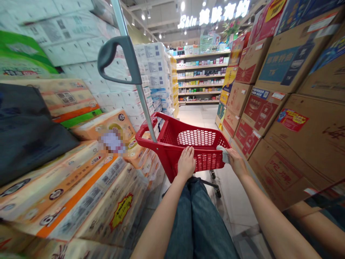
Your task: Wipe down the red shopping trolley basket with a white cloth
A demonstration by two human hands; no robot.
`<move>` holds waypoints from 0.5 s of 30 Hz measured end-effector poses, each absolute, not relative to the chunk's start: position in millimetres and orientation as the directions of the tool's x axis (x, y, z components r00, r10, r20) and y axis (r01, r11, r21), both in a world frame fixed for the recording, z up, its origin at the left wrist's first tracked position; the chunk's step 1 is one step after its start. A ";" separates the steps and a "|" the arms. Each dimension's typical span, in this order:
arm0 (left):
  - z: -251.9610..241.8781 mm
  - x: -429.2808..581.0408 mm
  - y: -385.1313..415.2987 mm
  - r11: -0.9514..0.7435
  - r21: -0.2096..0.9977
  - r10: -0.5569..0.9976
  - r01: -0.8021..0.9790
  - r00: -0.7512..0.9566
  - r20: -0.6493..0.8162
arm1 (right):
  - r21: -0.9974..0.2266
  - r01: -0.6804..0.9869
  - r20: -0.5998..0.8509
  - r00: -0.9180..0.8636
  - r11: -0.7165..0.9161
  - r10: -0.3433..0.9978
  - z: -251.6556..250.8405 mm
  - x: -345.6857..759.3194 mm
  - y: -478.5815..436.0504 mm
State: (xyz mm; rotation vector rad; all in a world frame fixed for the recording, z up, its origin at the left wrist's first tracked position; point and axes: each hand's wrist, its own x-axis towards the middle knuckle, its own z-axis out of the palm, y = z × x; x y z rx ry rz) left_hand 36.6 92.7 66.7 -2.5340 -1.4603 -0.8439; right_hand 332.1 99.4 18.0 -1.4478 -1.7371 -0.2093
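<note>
Fingers [188,154] of the left hand [185,164] are curling together over the near rim of a red shopping cart [172,158], pressing down on the plastic. Over on the other side, the right hand [237,162] is clamping a grey cloth [223,154] against the cart's right rim, its fingers closing on the fabric and the rim together. The cart is standing directly in front of the person's blue jeans [196,223], its small wheels [215,187] sitting on a pale tiled floor [237,205]. A slim metal pole [147,111] is rising from the cart's left corner, topped by a curved grey handle [118,57], and neither hand is touching it.

To the left, big wrapped paper packs [67,201] with orange stripes are stacking up high beside the cart, a dark bag [29,133] is lying on top of them, and a blurred patch [111,142] is hiding a small part of one pack. White packs [151,72] are towering behind those. To the right, printed cardboard boxes [283,115] are lining the aisle. Far ahead, shelves [199,75] of small products are standing under a lit sign [212,14].
</note>
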 end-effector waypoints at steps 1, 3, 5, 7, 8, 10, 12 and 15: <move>67.2 36.0 92.6 -0.536 0.183 0.771 0.824 0.389 0.505 | -0.367 0.876 0.680 0.023 0.314 0.733 18.7 328.2 98.6; 68.1 34.9 91.8 -0.533 0.184 0.774 0.826 0.387 0.502 | -0.336 0.885 0.676 -0.011 0.321 0.737 21.4 310.9 97.9; 68.2 33.8 89.8 -0.527 0.186 0.776 0.829 0.381 0.502 | -0.295 0.896 0.683 -0.044 0.331 0.729 25.8 283.5 98.4; 67.5 32.6 86.8 -0.526 0.188 0.776 0.830 0.377 0.506 | -0.249 0.898 0.679 -0.104 0.362 0.727 31.9 250.6 99.8; 67.0 31.9 84.9 -0.527 0.187 0.774 0.829 0.376 0.510 | -0.230 0.894 0.669 -0.141 0.384 0.729 35.3 233.9 100.5; 65.5 30.0 80.9 -0.533 0.183 0.766 0.826 0.379 0.519 | -0.209 0.880 0.649 -0.201 0.426 0.734 42.0 204.2 101.5; 64.1 27.6 76.8 -0.534 0.178 0.762 0.826 0.379 0.525 | -0.204 0.866 0.638 -0.236 0.457 0.733 46.7 184.4 100.9; 62.8 23.2 71.4 -0.537 0.164 0.757 0.828 0.387 0.526 | -0.196 0.850 0.631 -0.272 0.489 0.727 47.0 181.3 96.2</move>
